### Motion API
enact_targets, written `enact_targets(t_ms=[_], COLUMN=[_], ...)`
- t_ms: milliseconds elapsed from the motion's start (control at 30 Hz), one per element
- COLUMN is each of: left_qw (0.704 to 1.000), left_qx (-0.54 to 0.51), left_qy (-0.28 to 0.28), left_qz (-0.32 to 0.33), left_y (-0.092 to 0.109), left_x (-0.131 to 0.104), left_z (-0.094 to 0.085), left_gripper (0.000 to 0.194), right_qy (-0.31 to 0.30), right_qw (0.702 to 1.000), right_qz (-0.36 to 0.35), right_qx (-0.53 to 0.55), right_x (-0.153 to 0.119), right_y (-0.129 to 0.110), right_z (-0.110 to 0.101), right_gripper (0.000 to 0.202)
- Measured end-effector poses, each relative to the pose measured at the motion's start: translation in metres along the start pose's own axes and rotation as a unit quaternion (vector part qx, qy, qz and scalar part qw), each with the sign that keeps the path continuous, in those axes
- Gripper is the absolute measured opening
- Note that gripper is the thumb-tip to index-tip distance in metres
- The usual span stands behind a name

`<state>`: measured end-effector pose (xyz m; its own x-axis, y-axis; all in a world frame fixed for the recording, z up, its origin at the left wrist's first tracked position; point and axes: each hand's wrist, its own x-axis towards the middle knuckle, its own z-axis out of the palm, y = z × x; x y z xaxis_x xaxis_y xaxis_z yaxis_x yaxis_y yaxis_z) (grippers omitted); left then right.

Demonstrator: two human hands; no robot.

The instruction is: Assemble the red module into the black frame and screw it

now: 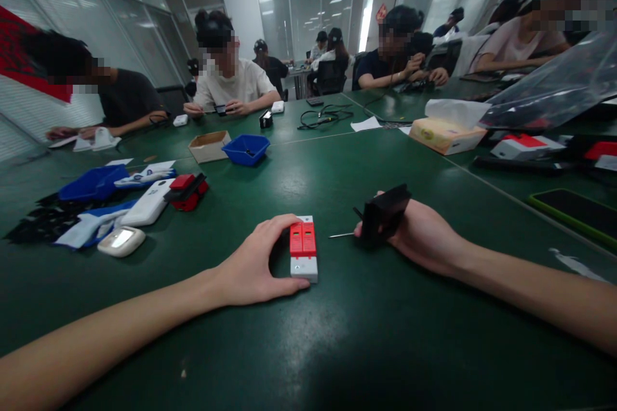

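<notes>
My left hand point(255, 263) grips a red-and-grey surge protector module point(303, 239) by its two ends, thumb at the near end and fingers at the far end. The module lies on the green table point(308, 340) with its two red blocks facing up. To the right, my right hand point(424, 237) is closed around a black, box-like part point(385, 209), held just above the table. A thin metal shaft point(341, 235), like a screwdriver's, sticks out leftward from the same hand toward the module, apart from it. Its handle is hidden.
At left lie a white timer-like device point(121, 241), a white phone-like case point(149, 202), a red-and-black part point(186, 191) and a blue tray point(94, 182). Farther back are a cardboard box point(208, 148), a blue bin point(246, 150) and a tissue pack point(448, 135). Several people sit around.
</notes>
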<state>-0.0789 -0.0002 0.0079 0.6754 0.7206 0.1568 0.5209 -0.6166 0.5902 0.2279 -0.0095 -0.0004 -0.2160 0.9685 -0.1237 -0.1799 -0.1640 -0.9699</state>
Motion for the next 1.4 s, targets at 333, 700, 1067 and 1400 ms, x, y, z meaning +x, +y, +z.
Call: enact_targets(t_ms=[333, 700, 1067, 1400], left_qw=[1.0, 1.0, 0.994, 0.986], left_qx=[0.009, 0.009, 0.001, 0.059], left_qy=[0.002, 0.0, 0.043, 0.057], left_qz=[0.005, 0.018, 0.105, 0.148], left_y=[-0.001, 0.001, -0.003, 0.0], left_x=[-0.002, 0.0, -0.004, -0.005], left_z=[0.001, 0.0, 0.004, 0.003], left_gripper=[0.091, 0.091, 0.09, 0.082], right_qy=[-0.069, -0.136, -0.18, -0.215], right_qw=[0.994, 0.978, 0.936, 0.962], right_qz=[0.009, 0.024, -0.057, -0.001], right_qx=[-0.083, -0.156, -0.296, -0.167], right_x=[0.0, -0.001, -0.01, -0.005], right_y=[0.002, -0.002, -0.002, -0.005], right_z=[0.003, 0.0, -0.001, -0.001], right_gripper=[0.065, 0.059, 0.05, 0.036])
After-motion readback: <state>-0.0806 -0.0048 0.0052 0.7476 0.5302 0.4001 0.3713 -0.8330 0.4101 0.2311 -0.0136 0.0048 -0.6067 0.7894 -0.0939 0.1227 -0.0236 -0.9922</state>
